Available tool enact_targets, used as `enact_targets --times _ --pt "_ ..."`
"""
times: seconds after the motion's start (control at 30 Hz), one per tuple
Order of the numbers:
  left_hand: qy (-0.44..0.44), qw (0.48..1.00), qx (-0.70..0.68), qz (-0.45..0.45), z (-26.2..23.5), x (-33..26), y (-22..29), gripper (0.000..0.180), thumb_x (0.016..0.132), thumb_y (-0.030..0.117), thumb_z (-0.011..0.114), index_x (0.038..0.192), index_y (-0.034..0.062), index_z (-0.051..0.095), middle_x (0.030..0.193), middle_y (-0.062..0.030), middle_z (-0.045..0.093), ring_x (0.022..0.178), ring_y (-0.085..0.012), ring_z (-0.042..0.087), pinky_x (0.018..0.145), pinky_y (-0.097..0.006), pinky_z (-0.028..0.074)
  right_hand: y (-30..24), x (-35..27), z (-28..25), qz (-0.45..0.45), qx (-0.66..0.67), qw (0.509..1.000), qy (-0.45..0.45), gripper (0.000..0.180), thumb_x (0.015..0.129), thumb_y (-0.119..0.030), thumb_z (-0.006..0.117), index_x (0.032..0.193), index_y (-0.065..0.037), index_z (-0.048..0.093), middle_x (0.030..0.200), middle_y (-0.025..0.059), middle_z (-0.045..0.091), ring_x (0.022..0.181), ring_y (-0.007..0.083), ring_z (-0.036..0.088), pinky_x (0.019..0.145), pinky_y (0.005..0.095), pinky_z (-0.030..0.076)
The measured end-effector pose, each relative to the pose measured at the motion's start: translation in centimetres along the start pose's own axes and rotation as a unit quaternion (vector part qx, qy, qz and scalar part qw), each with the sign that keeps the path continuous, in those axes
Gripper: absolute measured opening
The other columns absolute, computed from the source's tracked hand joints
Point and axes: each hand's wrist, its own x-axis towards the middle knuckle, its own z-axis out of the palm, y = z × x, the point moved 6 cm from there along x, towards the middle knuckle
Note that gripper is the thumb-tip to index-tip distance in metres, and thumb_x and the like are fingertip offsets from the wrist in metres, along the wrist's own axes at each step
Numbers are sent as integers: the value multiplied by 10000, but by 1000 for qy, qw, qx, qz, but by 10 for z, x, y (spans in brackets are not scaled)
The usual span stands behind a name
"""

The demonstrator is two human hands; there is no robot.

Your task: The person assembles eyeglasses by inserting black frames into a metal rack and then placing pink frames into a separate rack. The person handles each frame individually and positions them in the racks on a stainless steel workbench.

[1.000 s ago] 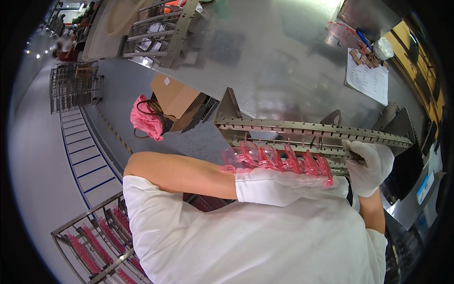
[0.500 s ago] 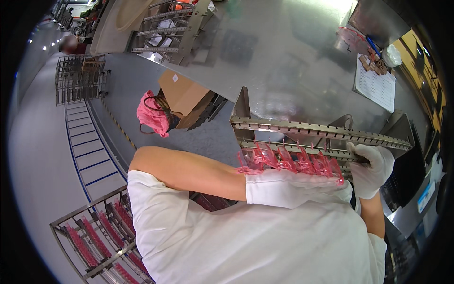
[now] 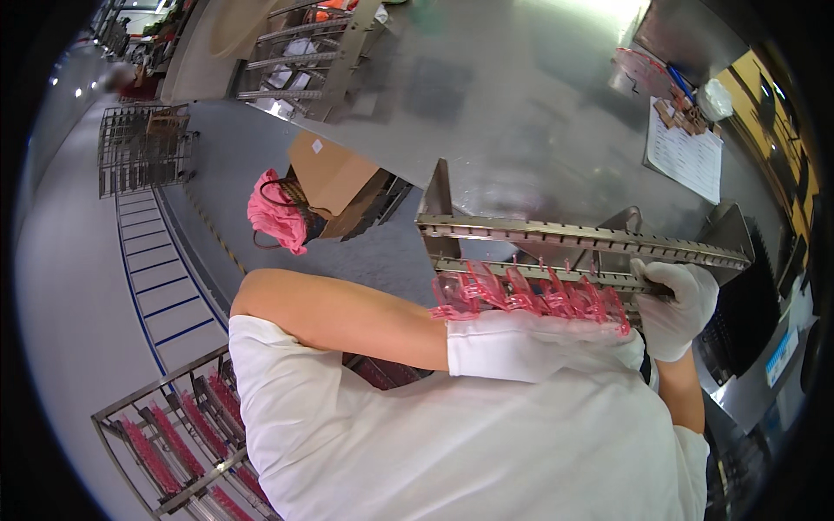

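My left hand, in a white glove, reaches across from the left, just in front of a row of clear pink plastic pieces. Its fingers are hidden, so I cannot tell whether it grips them. My right hand, also gloved in white, is closed at the right end of this row, its curled fingers around what looks like the end of a metal bar. Right behind the pink pieces stands a slotted metal rack with upright end plates. The lower part of the row is hidden by my left glove.
The rack stands on a steel table. A printed sheet with small brown pieces lies at the back right. Left of the table are a cardboard box and a pink cloth bundle. A cart bearing pink rows is at lower left.
The whole view has shifted slightly to the left. Both hands stay by the pink pieces and the rack, with no clear change in hold.
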Motion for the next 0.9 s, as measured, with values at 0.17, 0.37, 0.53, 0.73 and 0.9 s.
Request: enact_targets --times 0.17,0.37,0.53,0.73,0.9 --pt "-33 996 68 51 -6 3 -3 642 1016 120 368 1621 -23 208 1724 -96 185 1581 -181 195 1297 -321 166 4 -5 0 8 -6 1000 2 346 614 36 845 896 -85 686 703 48 700 529 215 584 532 320 414" --pt "-62 974 207 68 5 6 3 659 1008 209 374 1609 -25 240 1709 -131 215 1566 -235 219 1306 -382 120 2 -2 0 12 -21 1000 15 312 684 24 883 863 -95 658 627 34 631 511 192 555 522 314 404" --pt "54 993 82 -67 9 6 2 664 1002 181 393 1599 -63 238 1705 -164 212 1571 -236 220 1308 -371 128 7 -2 0 23 -8 1000 -2 342 605 19 823 898 -109 703 716 27 706 532 197 590 529 315 433" --pt "-24 998 -32 57 14 7 0 650 996 155 429 1580 -89 281 1673 -190 295 1554 -242 285 1304 -370 177 8 1 1 22 -26 999 14 310 674 -1 903 853 -101 671 607 17 595 492 179 523 517 305 401" --pt "-4 998 -29 54 12 13 -25 585 969 211 487 1538 77 473 1644 -87 394 1495 -205 388 1273 -382 237 19 7 10 56 -28 998 31 286 604 -7 798 832 -149 702 670 12 672 535 204 613 535 329 474"
